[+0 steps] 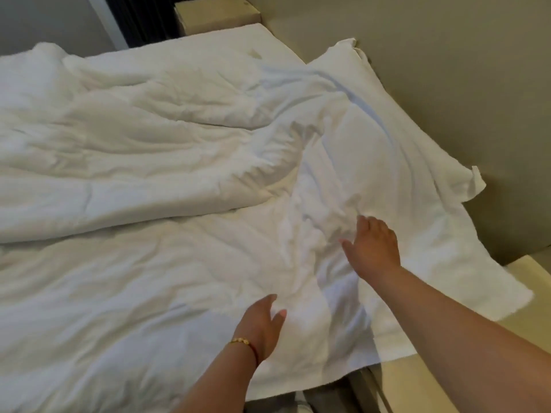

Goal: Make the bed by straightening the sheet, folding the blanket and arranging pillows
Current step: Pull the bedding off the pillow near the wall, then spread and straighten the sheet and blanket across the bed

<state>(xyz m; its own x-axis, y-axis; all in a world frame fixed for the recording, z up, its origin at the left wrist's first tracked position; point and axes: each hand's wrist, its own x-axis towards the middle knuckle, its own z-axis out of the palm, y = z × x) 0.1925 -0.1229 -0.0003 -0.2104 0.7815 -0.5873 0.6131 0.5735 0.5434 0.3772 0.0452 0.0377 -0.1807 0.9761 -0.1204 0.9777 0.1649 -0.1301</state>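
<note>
A rumpled white blanket (143, 150) covers most of the bed, folded back on itself at the left. A white pillow (384, 135) lies at the right against the wall, partly under the blanket's edge. A strip of bare sheet (226, 46) shows at the far end of the bed. My left hand (264, 326), with a gold bracelet on the wrist, hovers or rests on the blanket near the front edge, fingers relaxed. My right hand (374, 245) reaches over the blanket beside the pillow with fingers spread; it grips nothing.
A beige wall (447, 70) runs along the right side of the bed. A cardboard box (217, 13) stands past the far corner beside a dark curtain (140, 19). A pale ledge (417, 380) and a grey gap lie at the bottom right.
</note>
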